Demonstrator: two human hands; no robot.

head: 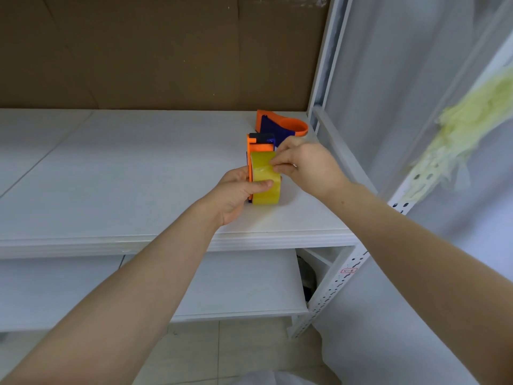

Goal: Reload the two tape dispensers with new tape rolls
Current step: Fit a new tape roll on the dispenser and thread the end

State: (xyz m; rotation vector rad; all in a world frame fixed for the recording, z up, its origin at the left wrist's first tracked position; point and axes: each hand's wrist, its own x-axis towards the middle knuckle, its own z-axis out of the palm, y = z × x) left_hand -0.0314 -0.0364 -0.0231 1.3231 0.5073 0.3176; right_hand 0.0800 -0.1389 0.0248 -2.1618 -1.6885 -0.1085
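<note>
A white shelf (111,176) backed by brown cardboard (138,51) was seen. Towards its front right corner, a tape dispenser (259,147) in orange and blue was held upright on the shelf. It was gripped by the left hand (236,198), whose fingers (236,173) were curled round its left side, with the thumb laid across the yellow tape roll (265,194) seated in it. The upper face of the tape roll was pinched by the right hand (308,165), its fingertips drawn together on the tape. Just behind, a second dispenser (280,125) was lying on the shelf near the white shelf post (327,79), touched by neither hand.
</note>
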